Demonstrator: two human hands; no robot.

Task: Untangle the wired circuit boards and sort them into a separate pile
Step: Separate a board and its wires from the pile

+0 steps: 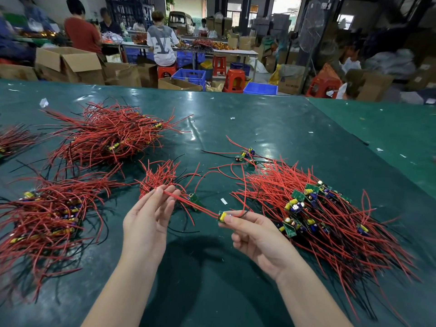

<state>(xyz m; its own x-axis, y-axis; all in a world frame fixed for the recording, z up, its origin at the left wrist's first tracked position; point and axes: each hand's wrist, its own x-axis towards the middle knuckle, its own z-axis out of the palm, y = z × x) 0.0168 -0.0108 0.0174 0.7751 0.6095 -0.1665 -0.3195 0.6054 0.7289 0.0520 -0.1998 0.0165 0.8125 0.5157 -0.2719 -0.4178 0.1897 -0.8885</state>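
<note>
A dark green counter (271,128) fills the view. A large tangled heap (330,215) of red-wired circuit boards lies at three o'clock; sorted piles sit at eleven o'clock (111,135) and nine o'clock (47,213). At centre, the right hand (257,237) pinches a small circuit board (223,216) between thumb and fingers. Its red wires (193,204) stretch toward ten o'clock to the left hand (146,220), whose nearly straight fingers hold them lightly against the thumb, above a small wire bunch (160,175).
</note>
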